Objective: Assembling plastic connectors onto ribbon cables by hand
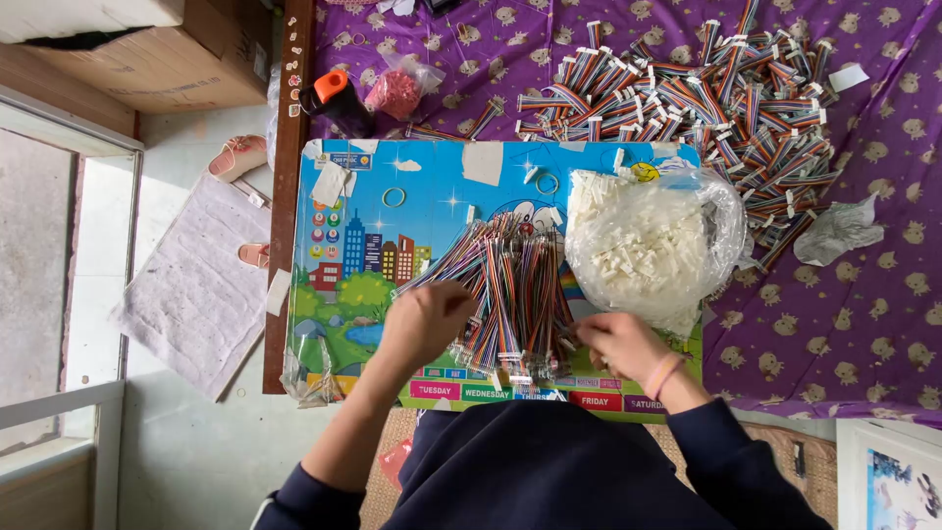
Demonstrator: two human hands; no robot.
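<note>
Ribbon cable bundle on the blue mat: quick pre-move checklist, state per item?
1. Left hand on the ribbon cable bundle: ok, it rests on the bundle's left side.
2. Right hand at the bundle's lower right edge: ok; what its fingers pinch, cannot tell.
3. Bag of white connectors open and beside the right hand: ok.
4. Bundle lying wholly on the blue picture mat: ok.
5. Finished cable pile kept apart from the bundle on the purple cloth: ok.
6. Loose rubber band on the mat: ok, clear of both hands.

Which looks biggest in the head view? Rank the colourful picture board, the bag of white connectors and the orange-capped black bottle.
1. Colourful picture board
2. Bag of white connectors
3. Orange-capped black bottle
</note>
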